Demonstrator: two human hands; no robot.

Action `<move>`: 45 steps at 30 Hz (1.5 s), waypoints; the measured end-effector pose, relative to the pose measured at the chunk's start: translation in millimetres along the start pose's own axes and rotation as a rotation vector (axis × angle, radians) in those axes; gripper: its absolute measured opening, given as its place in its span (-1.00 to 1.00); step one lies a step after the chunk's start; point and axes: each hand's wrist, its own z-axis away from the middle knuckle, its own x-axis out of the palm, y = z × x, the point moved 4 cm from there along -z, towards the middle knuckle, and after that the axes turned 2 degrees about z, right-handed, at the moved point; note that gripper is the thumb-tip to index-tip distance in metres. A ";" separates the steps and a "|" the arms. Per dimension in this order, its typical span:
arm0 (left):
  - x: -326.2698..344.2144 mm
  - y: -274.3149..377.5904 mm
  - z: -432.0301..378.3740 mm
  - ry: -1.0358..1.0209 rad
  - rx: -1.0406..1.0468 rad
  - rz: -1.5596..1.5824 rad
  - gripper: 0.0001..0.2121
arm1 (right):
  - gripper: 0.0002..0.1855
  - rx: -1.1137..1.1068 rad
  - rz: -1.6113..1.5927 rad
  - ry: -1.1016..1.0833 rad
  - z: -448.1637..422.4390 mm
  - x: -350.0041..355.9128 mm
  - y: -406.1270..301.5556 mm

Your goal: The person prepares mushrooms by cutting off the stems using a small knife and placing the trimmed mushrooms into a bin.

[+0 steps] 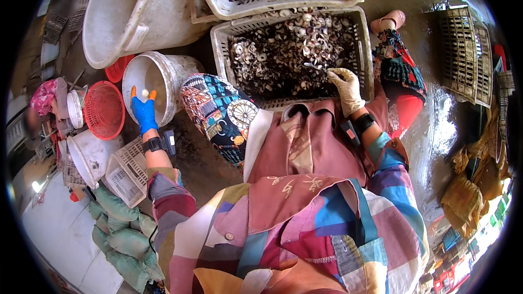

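My left hand (144, 111), in a blue glove with orange fingertip covers, is at the mouth of a tilted white plastic bucket (166, 85). Its fingers are spread. A small pale round lump (145, 92) shows between the fingertips; whether it touches them or lies beyond them is unclear. My right hand (345, 90), in a whitish textured glove, grips a small metal hand tool (312, 66) over a white plastic crate (367, 57). Many shellfish pieces (265, 55), whitish and dark, fill that crate. The tool's handle is mostly hidden in the glove.
A second crate (278, 5) with dark contents stands beyond. A big white tub (118, 12) leans at upper left, above a red basket (104, 110). Grey crates (466, 55) stand right on wet floor (437, 130). Green sacks (126, 241) lie lower left. Another person (49, 98) is at far left.
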 end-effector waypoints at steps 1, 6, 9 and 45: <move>-1.3 4.0 -5.1 0.017 0.150 -0.166 -0.51 | -0.85 0.001 0.013 -0.004 0.2 -0.6 0.0; 92.7 97.3 -6.9 -0.192 0.339 0.070 -0.52 | -0.85 0.012 -0.029 0.011 -0.4 -3.5 -0.2; 162.8 161.9 0.5 -0.378 0.447 0.203 -0.62 | -0.85 0.034 -0.074 0.008 -0.2 -7.1 4.9; 295.7 263.6 15.0 -1.050 -0.430 1.179 -0.66 | -0.90 0.003 -0.239 -0.026 -16.4 6.9 -28.0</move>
